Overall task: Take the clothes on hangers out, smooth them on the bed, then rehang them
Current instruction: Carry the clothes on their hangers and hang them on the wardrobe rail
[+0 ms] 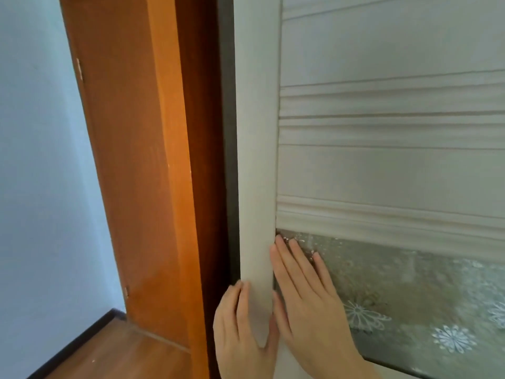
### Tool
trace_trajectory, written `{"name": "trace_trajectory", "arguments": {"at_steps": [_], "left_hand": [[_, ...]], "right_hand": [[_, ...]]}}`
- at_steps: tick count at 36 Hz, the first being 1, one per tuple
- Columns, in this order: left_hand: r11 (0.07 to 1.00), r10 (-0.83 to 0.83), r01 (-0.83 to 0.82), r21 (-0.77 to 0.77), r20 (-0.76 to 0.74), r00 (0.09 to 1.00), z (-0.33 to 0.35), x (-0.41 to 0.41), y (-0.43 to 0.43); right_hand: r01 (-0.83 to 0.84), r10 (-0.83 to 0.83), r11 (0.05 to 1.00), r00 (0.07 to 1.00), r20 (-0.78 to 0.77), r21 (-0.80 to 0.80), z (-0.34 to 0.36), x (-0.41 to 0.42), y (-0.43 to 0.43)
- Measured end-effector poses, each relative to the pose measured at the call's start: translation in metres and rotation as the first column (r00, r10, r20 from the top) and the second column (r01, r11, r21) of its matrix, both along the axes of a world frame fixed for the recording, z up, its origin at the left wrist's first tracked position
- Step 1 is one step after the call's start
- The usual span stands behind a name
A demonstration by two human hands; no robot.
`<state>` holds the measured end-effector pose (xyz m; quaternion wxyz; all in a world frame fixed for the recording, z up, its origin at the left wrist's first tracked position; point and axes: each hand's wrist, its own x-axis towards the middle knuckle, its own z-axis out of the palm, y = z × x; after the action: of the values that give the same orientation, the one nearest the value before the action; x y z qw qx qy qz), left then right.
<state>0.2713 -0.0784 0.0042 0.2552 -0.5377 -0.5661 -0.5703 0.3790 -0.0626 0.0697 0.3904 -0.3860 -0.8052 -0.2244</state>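
Note:
A white wardrobe door (382,165) fills the right of the head view, with moulded panels above and a frosted glass pane with flower patterns (426,305) below. My left hand (240,329) wraps around the door's rounded white left edge (255,187), fingers curled behind it. My right hand (303,294) lies flat, fingers spread, on the glass pane just beside that edge. A thin dark gap (228,149) shows between the door edge and the cabinet frame. No clothes or hangers are visible.
An orange-brown wooden side panel (142,165) of the wardrobe stands left of the door. Further left is a pale blue wall (41,187). Wooden floor (114,356) with a dark skirting strip shows at the bottom left.

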Motion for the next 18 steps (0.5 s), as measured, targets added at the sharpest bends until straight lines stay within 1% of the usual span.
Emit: {"name": "trace_trajectory", "arguments": {"at_steps": [3, 5, 7, 10, 14, 17, 18], "left_hand": [[0.995, 0.101, -0.098, 0.03, -0.119, 0.988, -0.006, -0.023, 0.004], [0.989, 0.144, -0.147, 0.004, -0.209, 0.967, -0.011, -0.035, 0.006], [0.987, 0.14, -0.157, -0.037, -0.279, 0.95, -0.013, -0.046, 0.01], [0.983, 0.142, -0.175, -0.056, -0.377, 0.915, -0.016, -0.06, 0.013], [0.99, 0.108, -0.137, -0.047, -0.389, 0.915, -0.012, -0.065, 0.013], [0.992, 0.104, -0.124, -0.026, -0.395, 0.913, -0.012, -0.063, 0.013], [0.991, 0.106, -0.129, -0.027, -0.408, 0.907, -0.012, -0.065, 0.013]], "right_hand": [[-0.026, 0.026, 1.0, 0.999, 0.043, 0.004, 0.001, -0.02, 0.006], [-0.034, 0.034, 0.999, 0.998, 0.058, 0.0, 0.001, -0.031, 0.008], [-0.034, 0.036, 0.999, 0.996, 0.081, -0.028, 0.002, -0.041, 0.008], [-0.039, 0.046, 0.997, 0.994, 0.099, -0.07, 0.003, -0.052, 0.008], [-0.026, 0.035, 0.995, 0.995, 0.091, -0.093, 0.005, -0.048, 0.008], [-0.082, 0.09, 0.989, 0.994, 0.067, -0.121, 0.011, -0.043, 0.002], [-0.107, 0.12, 0.98, 0.991, 0.064, -0.17, 0.013, -0.04, 0.0]]}}
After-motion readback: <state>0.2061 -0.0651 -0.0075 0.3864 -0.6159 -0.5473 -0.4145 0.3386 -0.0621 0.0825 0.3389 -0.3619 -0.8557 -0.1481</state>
